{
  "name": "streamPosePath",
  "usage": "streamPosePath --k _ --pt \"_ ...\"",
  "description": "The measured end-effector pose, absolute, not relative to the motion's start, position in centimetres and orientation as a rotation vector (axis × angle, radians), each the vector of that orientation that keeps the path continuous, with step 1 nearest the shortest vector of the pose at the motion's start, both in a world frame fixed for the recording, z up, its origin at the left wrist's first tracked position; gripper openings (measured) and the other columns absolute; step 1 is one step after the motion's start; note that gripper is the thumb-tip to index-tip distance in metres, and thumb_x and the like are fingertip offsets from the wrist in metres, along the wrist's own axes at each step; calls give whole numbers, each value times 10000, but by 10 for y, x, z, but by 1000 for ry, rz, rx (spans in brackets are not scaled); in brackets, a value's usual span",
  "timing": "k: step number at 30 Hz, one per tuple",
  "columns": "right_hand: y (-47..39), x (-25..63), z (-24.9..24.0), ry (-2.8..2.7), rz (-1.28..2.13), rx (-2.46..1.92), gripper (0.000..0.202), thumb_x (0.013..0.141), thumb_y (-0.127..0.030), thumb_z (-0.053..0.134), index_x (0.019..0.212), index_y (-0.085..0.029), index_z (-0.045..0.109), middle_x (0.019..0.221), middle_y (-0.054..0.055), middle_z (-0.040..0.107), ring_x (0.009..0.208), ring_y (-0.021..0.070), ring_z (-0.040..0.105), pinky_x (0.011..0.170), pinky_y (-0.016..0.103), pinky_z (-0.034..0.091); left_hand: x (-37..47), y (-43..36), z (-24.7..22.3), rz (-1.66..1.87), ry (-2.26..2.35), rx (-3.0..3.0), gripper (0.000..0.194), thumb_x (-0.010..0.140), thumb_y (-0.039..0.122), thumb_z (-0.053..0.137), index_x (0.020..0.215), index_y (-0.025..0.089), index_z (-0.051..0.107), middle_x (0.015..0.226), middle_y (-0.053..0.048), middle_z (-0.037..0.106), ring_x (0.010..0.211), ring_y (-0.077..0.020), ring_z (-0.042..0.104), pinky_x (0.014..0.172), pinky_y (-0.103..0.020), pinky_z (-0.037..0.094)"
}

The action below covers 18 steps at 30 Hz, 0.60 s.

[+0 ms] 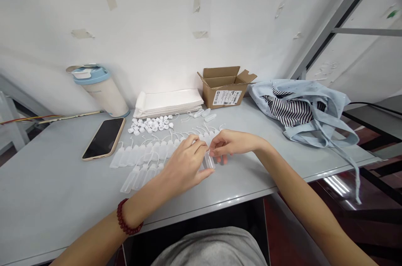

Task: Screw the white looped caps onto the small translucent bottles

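My left hand [188, 163], with a red bead bracelet at its wrist, holds a small translucent plastic tube [209, 160] over the table. At the top of that tube, the fingertips of my right hand [226, 144] are pinched together; what lies between them is too small to make out. Beside and behind my left hand, several translucent tubes with thin white strings [144, 153] lie in rows. A pile of small white caps [150, 124] sits behind the rows.
On the grey table [63, 199] are a phone [104, 138], a tumbler [105, 94], stacked white sheets or envelopes [169, 101], an open cardboard box [222, 90] and a light blue bag [301, 107] at the right. A few loose tubes [205, 113] lie before the box.
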State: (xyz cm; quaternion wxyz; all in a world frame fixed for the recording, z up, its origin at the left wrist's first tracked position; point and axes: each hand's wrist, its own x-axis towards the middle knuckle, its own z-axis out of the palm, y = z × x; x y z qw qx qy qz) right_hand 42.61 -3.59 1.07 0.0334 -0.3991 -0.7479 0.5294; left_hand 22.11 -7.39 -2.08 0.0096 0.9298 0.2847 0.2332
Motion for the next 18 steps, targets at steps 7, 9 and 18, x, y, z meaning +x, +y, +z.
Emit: streamPosePath --k 7,9,18 --pt "-35 423 7 -2354 1622 -1243 182 819 -301 613 780 -125 642 661 19 673 546 119 632 583 236 468 221 -76 -21 613 888 2917 280 797 338 714 947 144 579 919 -101 652 1002 -312 536 828 -454 500" --pt "-34 423 6 -2370 1614 -1236 186 805 -308 633 778 -124 645 647 17 671 538 116 624 577 235 463 221 -77 -22 590 899 2917 287 791 340 720 929 131 579 899 -106 647 986 -314 530 818 -452 498" --pt "-33 421 -1 -2358 1620 -1231 179 773 -294 654 771 -115 652 649 8 646 525 111 614 576 241 472 222 -78 -20 450 956 2942 248 795 338 713 870 134 595 834 -88 641 939 -292 525 822 -430 496"
